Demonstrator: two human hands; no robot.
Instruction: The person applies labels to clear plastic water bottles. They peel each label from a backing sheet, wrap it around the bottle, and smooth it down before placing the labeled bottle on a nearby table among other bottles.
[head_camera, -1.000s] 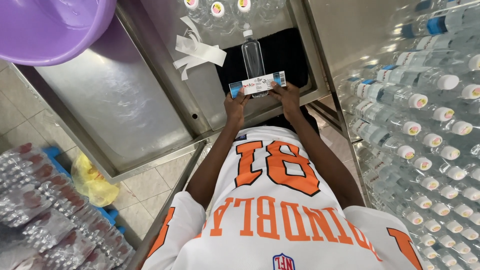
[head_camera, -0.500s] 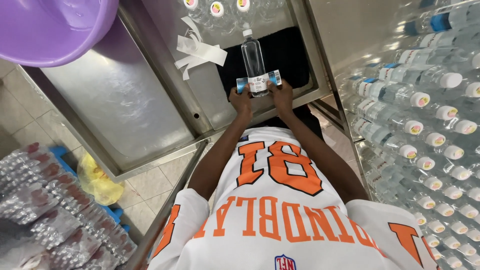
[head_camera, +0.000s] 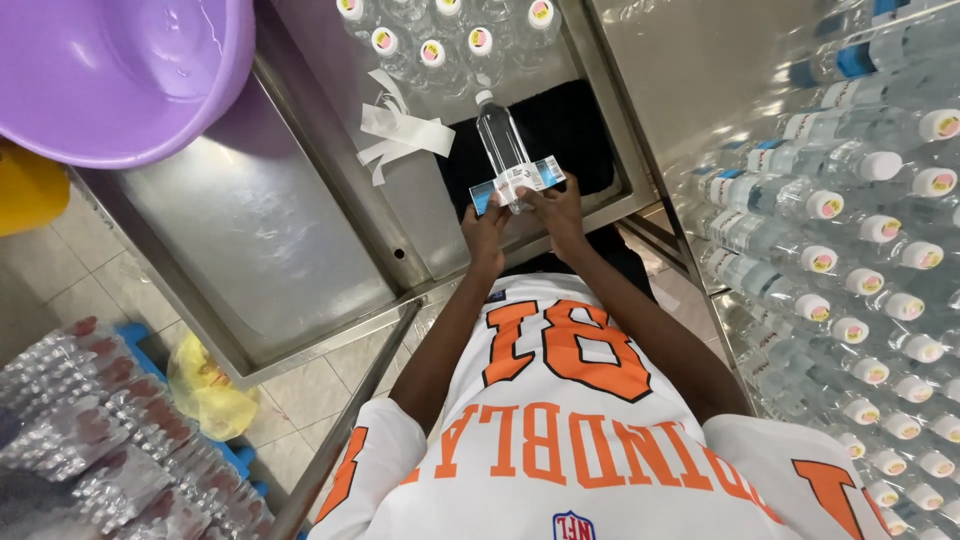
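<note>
A clear plastic water bottle (head_camera: 500, 140) with a white cap lies on a black cloth (head_camera: 570, 130) on the steel table. A blue and white label (head_camera: 520, 181) is bent around its lower part. My left hand (head_camera: 486, 222) pinches the label's left end against the bottle. My right hand (head_camera: 556, 205) presses the label's right end onto the bottle. Both hands sit at the bottle's base, near the table's front edge.
White paper strips (head_camera: 405, 130) lie left of the cloth. Capped bottles (head_camera: 430, 35) stand at the back. A large stack of bottles (head_camera: 860, 280) fills the right. A purple basin (head_camera: 110, 70) sits upper left over a steel tray (head_camera: 240, 230). Wrapped bottle packs (head_camera: 90, 440) and a yellow bag (head_camera: 210, 385) lie on the floor.
The flat label held across the bottle has been folded around it. Both hands have closed in toward the bottle's lower part.
</note>
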